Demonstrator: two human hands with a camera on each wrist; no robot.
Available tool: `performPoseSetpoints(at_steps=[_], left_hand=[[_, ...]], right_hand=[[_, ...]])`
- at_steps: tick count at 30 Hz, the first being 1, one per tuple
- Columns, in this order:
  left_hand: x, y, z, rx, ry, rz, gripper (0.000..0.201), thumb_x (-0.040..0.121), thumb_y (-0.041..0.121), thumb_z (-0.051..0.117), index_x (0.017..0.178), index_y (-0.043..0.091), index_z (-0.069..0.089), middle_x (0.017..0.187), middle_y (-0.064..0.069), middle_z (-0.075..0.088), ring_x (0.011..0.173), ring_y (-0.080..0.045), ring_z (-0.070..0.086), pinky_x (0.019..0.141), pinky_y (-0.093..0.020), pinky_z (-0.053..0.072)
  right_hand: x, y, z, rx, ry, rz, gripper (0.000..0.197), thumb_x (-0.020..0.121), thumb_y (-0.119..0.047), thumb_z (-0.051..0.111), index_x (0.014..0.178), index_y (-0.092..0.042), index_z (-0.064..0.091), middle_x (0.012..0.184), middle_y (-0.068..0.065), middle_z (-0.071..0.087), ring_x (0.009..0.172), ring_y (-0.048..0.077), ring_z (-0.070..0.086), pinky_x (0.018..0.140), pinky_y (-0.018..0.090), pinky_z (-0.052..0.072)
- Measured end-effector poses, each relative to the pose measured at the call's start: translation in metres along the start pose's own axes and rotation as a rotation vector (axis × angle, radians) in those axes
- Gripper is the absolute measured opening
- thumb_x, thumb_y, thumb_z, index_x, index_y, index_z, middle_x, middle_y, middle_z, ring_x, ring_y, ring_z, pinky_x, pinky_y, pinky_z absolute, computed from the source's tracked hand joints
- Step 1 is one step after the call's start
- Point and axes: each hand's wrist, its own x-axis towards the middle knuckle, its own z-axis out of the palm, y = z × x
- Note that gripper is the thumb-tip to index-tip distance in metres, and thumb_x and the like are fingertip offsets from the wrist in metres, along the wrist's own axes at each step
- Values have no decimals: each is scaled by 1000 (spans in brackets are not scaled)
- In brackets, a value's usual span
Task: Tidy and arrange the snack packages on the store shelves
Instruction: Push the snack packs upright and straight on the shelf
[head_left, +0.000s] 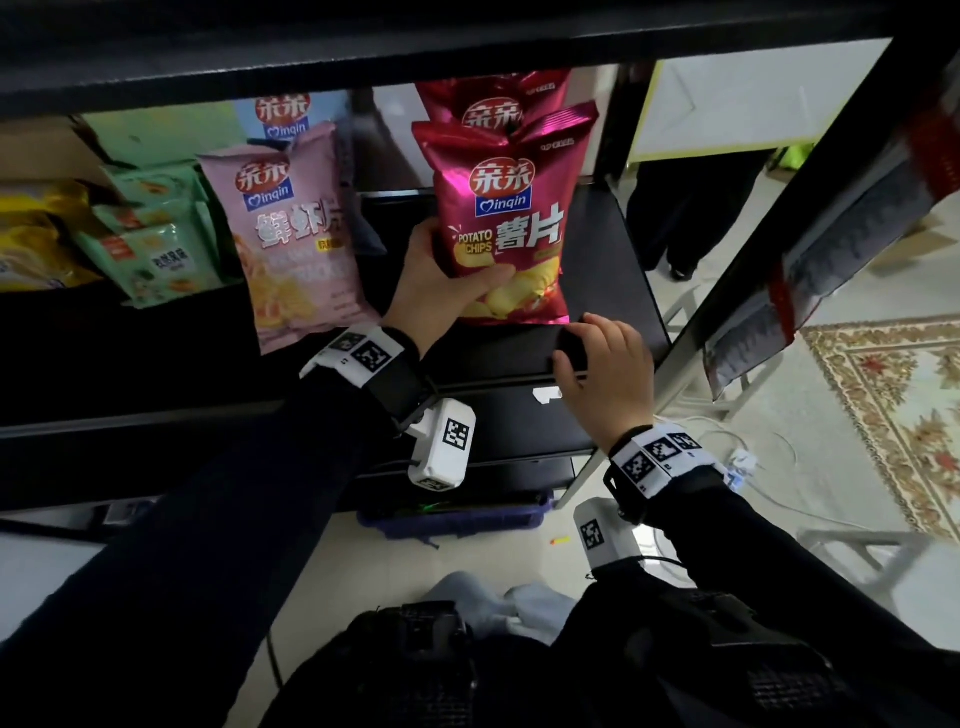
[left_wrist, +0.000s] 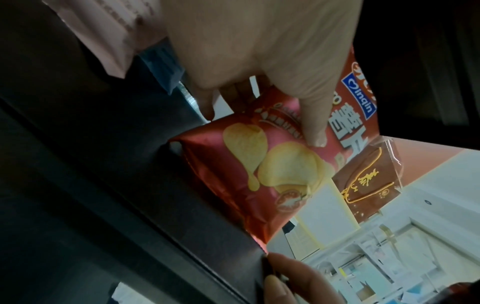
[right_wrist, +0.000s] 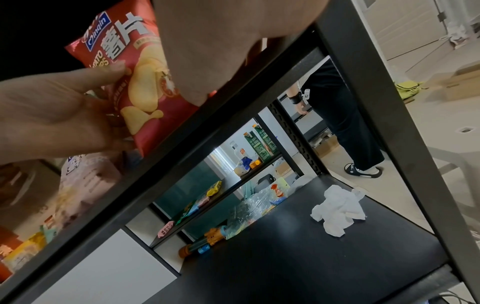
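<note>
Red chip bag (head_left: 506, 228) stands near the shelf (head_left: 613, 249) front edge, pinched by the left hand (head_left: 441, 291); right hand (head_left: 608, 374) curls over that edge. Pink bag (head_left: 296, 234) leans askew, likely next.

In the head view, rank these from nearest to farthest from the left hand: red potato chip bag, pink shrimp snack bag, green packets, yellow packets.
1. red potato chip bag: held in the left hand, thumb across its front.
2. pink shrimp snack bag: leaning just to the left of the hand.
3. green packets: further left on the shelf.
4. yellow packets: at the far left edge.
</note>
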Motion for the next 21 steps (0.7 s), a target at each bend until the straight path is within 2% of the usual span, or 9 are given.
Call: performPoseSetpoints(at_steps=[2, 4, 5, 6, 10, 14, 17, 19, 21], left_hand=[[-2, 1, 0, 22, -16, -1, 74, 71, 18, 84, 131, 17, 41, 106, 14, 58, 91, 8, 56, 70, -7, 48], [-3, 1, 1, 70, -39, -20, 76, 71, 22, 84, 135, 15, 42, 109, 12, 58, 96, 3, 56, 82, -13, 45], [-3, 2, 1, 84, -41, -28, 76, 71, 23, 84, 135, 15, 43, 110, 12, 58, 97, 0, 56, 84, -14, 43], [-3, 2, 1, 90, -39, -34, 76, 71, 24, 84, 135, 15, 44, 110, 12, 58, 97, 0, 56, 83, -12, 43], [-5, 3, -2, 60, -16, -53, 75, 70, 24, 84, 133, 15, 46, 103, 19, 60, 89, 13, 55, 68, -2, 45], [-14, 0, 0, 17, 43, -84, 70, 72, 25, 83, 132, 15, 47, 107, 13, 61, 97, 4, 58, 78, -11, 47], [-18, 0, 5, 1, 51, -108, 62, 74, 27, 81, 127, 17, 50, 103, 17, 62, 94, 8, 57, 80, -11, 45], [-20, 2, 4, -1, 39, -114, 70, 75, 27, 81, 133, 15, 46, 114, 10, 62, 102, 1, 59, 88, -17, 47], [-24, 5, -6, -42, 44, -75, 77, 77, 20, 79, 141, 12, 36, 128, 0, 57, 114, -9, 57, 96, -23, 47]], right_hand=[[0, 0, 0, 6, 5, 5, 37, 89, -33, 58, 121, -15, 61, 133, 3, 55, 128, 25, 41, 106, 39, 30], [0, 0, 1, 8, 1, 12, 38, 89, -34, 57, 122, -16, 60, 134, 2, 54, 129, 24, 40, 106, 38, 28], [0, 0, 1, 8, -3, 15, 38, 89, -34, 57, 122, -17, 60, 135, 1, 54, 130, 23, 39, 106, 37, 28], [0, 0, 0, 11, -8, 18, 38, 89, -35, 57, 123, -17, 59, 135, 1, 53, 130, 23, 38, 106, 37, 27], [-1, 1, -3, 21, -29, 9, 39, 90, -36, 55, 126, -19, 58, 138, -1, 50, 132, 21, 36, 107, 35, 26], [-2, 4, -5, 16, -48, -24, 41, 92, -35, 54, 128, -18, 56, 140, 0, 49, 133, 22, 36, 108, 34, 25], [-1, 6, -5, 26, -53, -51, 40, 91, -33, 55, 127, -15, 58, 139, 3, 51, 132, 25, 39, 108, 33, 25], [0, 7, -6, 59, -48, -56, 36, 89, -28, 58, 122, -12, 62, 133, 6, 55, 128, 28, 43, 106, 33, 27], [-3, 6, -9, 114, 7, -71, 27, 87, -20, 59, 110, -9, 66, 120, 9, 62, 117, 31, 51, 100, 34, 32]])
